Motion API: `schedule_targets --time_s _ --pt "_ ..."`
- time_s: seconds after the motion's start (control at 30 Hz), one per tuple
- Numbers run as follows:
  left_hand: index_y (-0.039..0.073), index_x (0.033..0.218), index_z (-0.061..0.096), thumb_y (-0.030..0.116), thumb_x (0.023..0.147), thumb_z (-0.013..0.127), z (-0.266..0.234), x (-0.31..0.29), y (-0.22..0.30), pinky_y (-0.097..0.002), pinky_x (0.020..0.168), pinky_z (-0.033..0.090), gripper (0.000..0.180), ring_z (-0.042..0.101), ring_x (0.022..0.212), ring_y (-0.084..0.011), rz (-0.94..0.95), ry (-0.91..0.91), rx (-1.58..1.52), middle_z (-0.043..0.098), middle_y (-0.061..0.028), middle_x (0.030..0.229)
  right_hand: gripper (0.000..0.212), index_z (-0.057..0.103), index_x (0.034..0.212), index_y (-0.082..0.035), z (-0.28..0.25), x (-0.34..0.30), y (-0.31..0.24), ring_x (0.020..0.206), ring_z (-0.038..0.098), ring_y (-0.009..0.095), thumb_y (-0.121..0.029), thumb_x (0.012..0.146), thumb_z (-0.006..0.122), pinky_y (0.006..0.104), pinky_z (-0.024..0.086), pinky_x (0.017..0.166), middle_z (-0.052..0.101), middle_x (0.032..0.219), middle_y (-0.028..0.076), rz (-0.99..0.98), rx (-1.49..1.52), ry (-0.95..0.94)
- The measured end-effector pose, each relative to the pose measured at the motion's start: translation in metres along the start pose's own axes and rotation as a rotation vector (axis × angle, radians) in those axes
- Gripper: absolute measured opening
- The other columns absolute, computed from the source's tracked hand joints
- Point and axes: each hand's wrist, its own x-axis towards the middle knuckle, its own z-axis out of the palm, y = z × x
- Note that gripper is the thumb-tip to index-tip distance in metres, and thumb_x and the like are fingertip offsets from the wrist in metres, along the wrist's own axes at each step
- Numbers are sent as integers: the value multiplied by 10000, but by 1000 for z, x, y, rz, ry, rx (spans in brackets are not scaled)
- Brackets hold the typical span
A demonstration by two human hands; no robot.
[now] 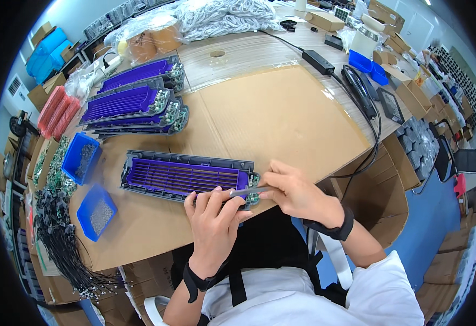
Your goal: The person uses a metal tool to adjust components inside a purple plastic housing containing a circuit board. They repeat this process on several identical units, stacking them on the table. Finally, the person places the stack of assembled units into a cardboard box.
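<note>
A long grey housing with a purple slatted grille [186,175] lies flat on the cardboard sheet in front of me. A green circuit board [254,181] sits at its right end. My left hand [213,225] is curled over the near edge of the housing by that end, fingers closed on it. In a pinch, my right hand [297,194] holds a slim grey strip-like piece [246,191] above the board end. Its left tip meets my left fingertips. What lies beneath the fingers is hidden.
More purple and grey housings [126,103] are stacked behind. Blue bins of small parts [79,157] stand on the left, beside bundled black cables [58,233]. A corded black tool [357,89] lies at the right edge, its cable hanging over an open carton [379,201].
</note>
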Motion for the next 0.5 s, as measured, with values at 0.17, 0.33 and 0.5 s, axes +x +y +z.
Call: schedule_targets --time_s 0.17,0.33,0.5 --pt "108 921 678 334 807 713 -1 1 0 -443 916 339 256 533 924 -272 -3 7 13 622 -63 958 115 612 850 35 8 -2 6 752 528 284 81 765 676 365 416 626 504 833 131 -1 24 39" --pt "117 953 680 308 817 724 -2 -2 1 -489 957 322 239 547 983 -259 -41 -17 -12 625 -34 1007 103 597 757 5 17 18 -12 672 547 315 12 709 688 394 427 585 532 732 143 61 8 68" --pt "104 960 685 262 798 747 -4 -3 1 -548 1022 286 235 549 1002 -266 -45 -24 -27 621 -30 1042 123 551 670 -11 26 40 -21 588 549 375 -67 671 660 421 422 530 560 614 177 247 -254 -96"
